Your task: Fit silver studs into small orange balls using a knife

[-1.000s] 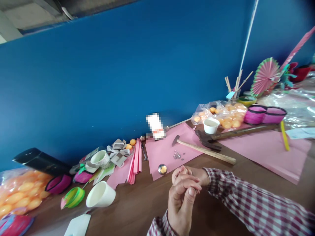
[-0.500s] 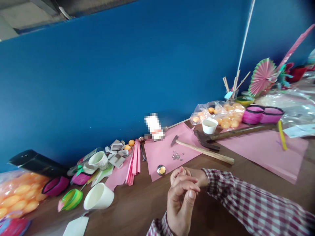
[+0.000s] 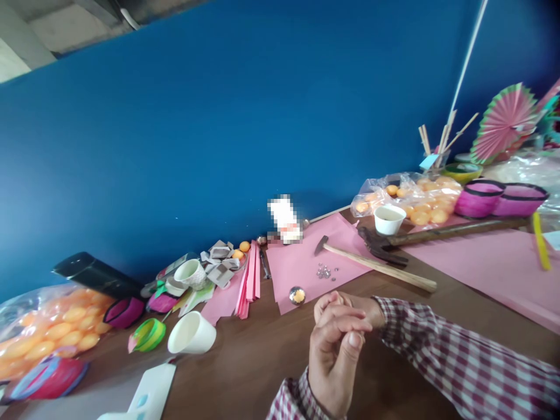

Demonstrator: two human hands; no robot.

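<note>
My left hand (image 3: 335,361) is raised at the lower middle, its curled fingers pressed against my right hand (image 3: 356,309), which lies partly behind it. Whatever may be between them is hidden. Just beyond is pink paper (image 3: 286,274), bearing a shiny silver half-ball with an orange centre (image 3: 297,296), several small clear gems (image 3: 324,271) and a small wooden-handled hammer (image 3: 376,265). A larger dark-headed hammer (image 3: 455,232) lies further right.
On the left stand a white cup (image 3: 192,333), a green-yellow ring (image 3: 149,335) and bagged orange balls (image 3: 61,326). A white tub (image 3: 389,220) and purple bands (image 3: 499,199) lie at the right. A blue wall (image 3: 219,128) rises behind.
The view has shifted, so the table items at left show more and those at far right less. Both hands keep nearly the same clasped pose.
</note>
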